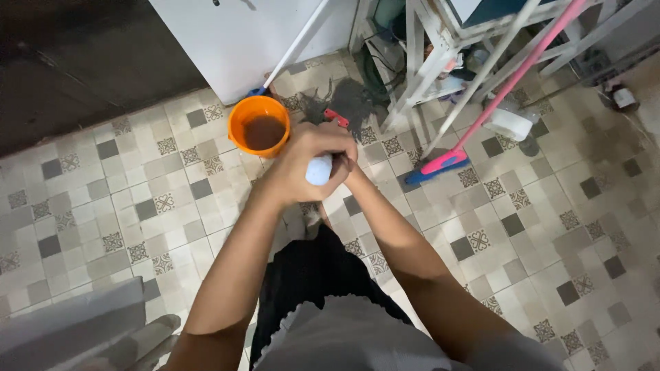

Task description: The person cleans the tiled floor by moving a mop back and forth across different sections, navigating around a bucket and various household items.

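Our left hand (302, 161) clenches a white handle end (319, 170) above the tiled floor (550, 227); our right hand (342, 165), mostly hidden behind it, has a grip we cannot tell. An orange bucket (258, 126) stands just beside; open tiles lie right.

The person is wearing a pale grey top (357, 336) with short sleeves and a black skirt (309, 275), both forearms showing bare to the elbows.

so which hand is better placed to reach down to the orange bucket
Probably the left. The left hand is wrapped over the top of the white handle, on the side of the orange bucket; the right hand sits behind it, farther off.
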